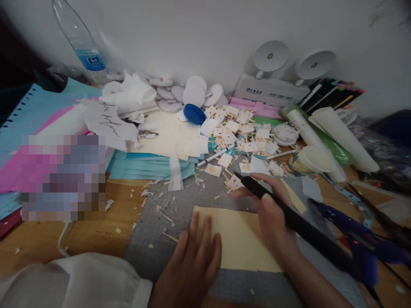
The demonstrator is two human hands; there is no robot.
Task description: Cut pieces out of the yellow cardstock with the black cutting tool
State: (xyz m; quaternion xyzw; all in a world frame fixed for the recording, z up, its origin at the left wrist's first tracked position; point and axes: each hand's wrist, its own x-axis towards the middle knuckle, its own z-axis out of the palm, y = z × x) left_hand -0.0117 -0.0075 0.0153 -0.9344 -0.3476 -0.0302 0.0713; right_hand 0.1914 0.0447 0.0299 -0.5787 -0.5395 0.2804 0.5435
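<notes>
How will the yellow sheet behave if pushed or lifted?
The yellow sheet is probably light and rather floppy, as it looks thin and papery. Lying flat on the gray mat, it would likely slide rather than roll or tip.

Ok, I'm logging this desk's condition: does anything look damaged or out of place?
Yes: scraps litter the grey mat beyond the left hand, and the handwritten white sheet at left has ragged, cut-away edges, unlike the straight-edged yellow sheet under that hand.
</notes>
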